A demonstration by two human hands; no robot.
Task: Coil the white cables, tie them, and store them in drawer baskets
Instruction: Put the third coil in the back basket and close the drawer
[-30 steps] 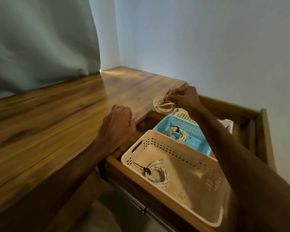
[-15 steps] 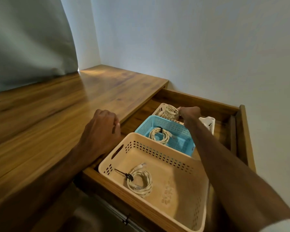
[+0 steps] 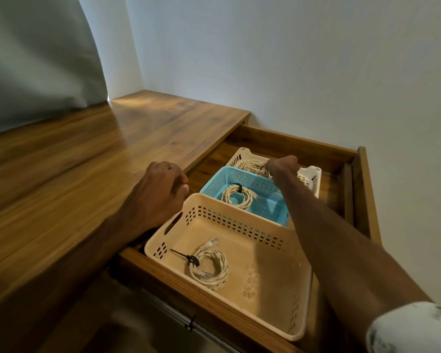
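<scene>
Right hand pinches the coiled white cable in the far white plastic basket, left hand loosely curled, idle.

My right hand covers part of the coiled white cable in the far perforated white plastic basket; I can't tell whether it grips. On my left hand, curled fingers hide the palm.
</scene>
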